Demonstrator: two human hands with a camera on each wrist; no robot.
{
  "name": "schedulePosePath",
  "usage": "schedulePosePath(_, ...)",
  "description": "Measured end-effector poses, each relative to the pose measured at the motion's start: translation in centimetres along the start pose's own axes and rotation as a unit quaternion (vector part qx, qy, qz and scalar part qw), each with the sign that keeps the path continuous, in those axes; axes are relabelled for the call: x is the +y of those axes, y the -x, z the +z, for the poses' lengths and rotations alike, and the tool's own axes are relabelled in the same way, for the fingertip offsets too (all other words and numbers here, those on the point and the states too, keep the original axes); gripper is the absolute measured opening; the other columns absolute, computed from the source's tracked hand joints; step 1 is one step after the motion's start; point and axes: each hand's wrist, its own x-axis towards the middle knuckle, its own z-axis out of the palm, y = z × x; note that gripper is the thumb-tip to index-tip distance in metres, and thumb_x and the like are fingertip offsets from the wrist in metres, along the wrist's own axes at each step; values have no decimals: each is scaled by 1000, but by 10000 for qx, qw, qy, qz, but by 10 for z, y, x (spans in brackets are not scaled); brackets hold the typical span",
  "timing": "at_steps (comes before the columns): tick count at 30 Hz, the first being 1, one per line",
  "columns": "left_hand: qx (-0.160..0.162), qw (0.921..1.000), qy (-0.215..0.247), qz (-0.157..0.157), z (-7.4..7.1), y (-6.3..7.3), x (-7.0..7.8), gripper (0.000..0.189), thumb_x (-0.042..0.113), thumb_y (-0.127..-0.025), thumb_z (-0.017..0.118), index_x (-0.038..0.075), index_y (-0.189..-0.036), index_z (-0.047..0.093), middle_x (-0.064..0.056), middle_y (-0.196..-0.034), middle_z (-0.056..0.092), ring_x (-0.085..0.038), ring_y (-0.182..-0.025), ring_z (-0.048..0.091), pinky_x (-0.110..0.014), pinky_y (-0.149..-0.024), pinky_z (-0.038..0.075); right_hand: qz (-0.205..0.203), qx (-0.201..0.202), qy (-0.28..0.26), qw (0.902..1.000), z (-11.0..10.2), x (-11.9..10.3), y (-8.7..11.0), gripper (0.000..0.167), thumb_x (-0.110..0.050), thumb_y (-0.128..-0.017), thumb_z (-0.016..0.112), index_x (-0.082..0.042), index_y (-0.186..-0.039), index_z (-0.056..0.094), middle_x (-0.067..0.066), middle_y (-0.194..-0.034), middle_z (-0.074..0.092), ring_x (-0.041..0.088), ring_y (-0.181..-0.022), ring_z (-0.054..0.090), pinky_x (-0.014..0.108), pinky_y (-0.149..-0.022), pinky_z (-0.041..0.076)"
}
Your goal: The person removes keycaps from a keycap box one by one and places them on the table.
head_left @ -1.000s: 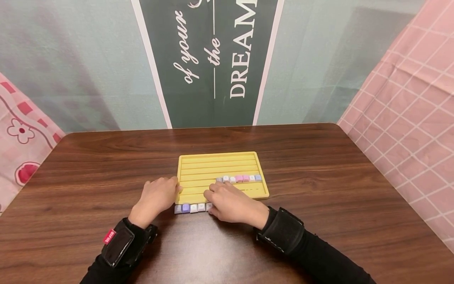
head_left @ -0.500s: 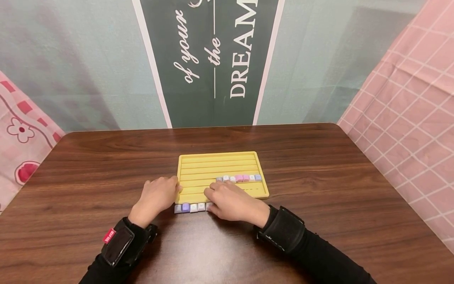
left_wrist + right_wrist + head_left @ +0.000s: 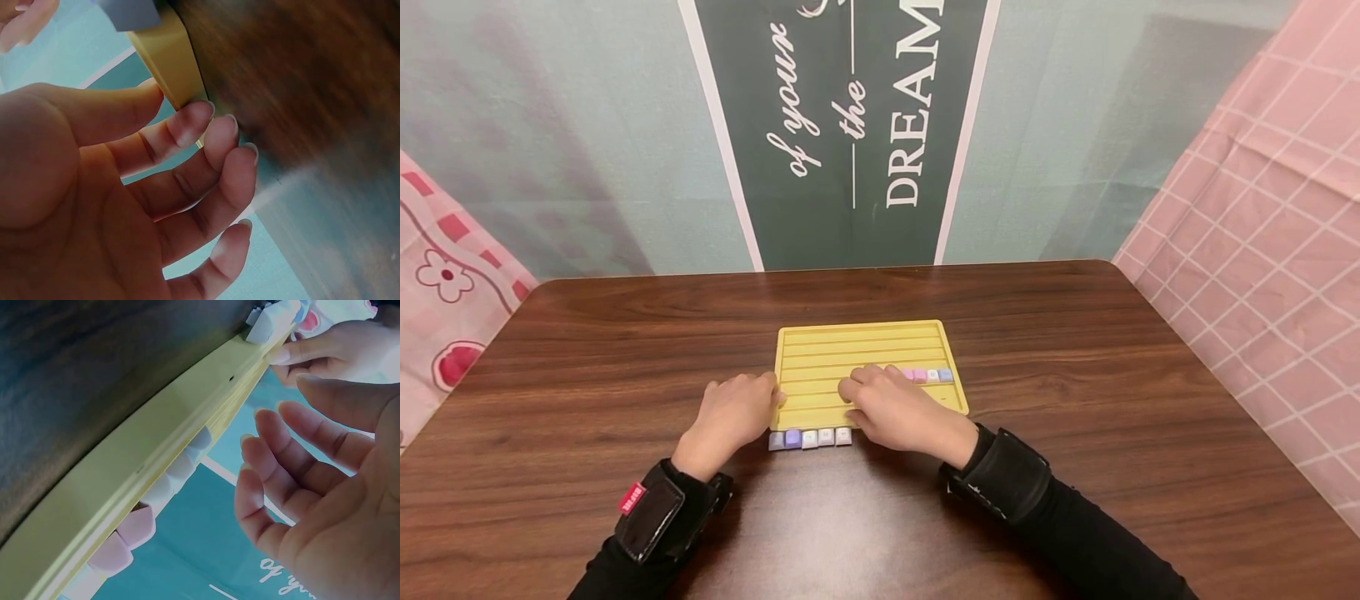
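Observation:
A yellow ridged tray (image 3: 820, 354) lies on the table. My left hand (image 3: 737, 412) pinches its left edge between thumb and index finger, plainly seen on the yellow rim (image 3: 169, 59) in the left wrist view. Over the tray's lower middle hovers my right hand (image 3: 901, 410), its fingers loosely bent and apart from the thumb, with nothing between them in the right wrist view. It hides part of a keycap row on the tray, whose pink keycaps (image 3: 136, 526) show beside it. Along the tray's front edge at left sits another row, including a purple keycap (image 3: 793, 439).
The brown wooden table (image 3: 1075, 400) extends around the tray on all sides. Behind it hangs a teal cloth (image 3: 1060, 125) with lettering. Pink checked cloth (image 3: 1277, 250) borders the right side, and a patterned pink cloth (image 3: 445, 317) the left.
My right hand has left the last keycap of the front row and shifted up and slightly right, over the row on the tray. My left hand has stayed at the tray's edge.

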Motion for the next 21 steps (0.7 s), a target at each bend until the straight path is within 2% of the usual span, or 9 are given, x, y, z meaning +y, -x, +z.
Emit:
schedulePosePath(8,-10,10000,29,-9,0,0,0,20,20,-93,53,9,-76,52,-3,-62,46,-19,-62,47,-39,-61,32,185,-7,-117,9998,-2,5,0,9,-11,-82,67,-10,-86,59,-2,-82,53,16,-84,52,32,-70,36)
schedulePosePath(21,-5,10000,6,-22,1,0,-1,20,21,-93,53,9,-78,52,-3,-63,46,-19,-62,48,-40,-61,33,457,-72,-206,9987,-3,13,-1,14,-13,-80,69,-8,-91,62,0,-86,55,17,-85,51,34,-71,34)
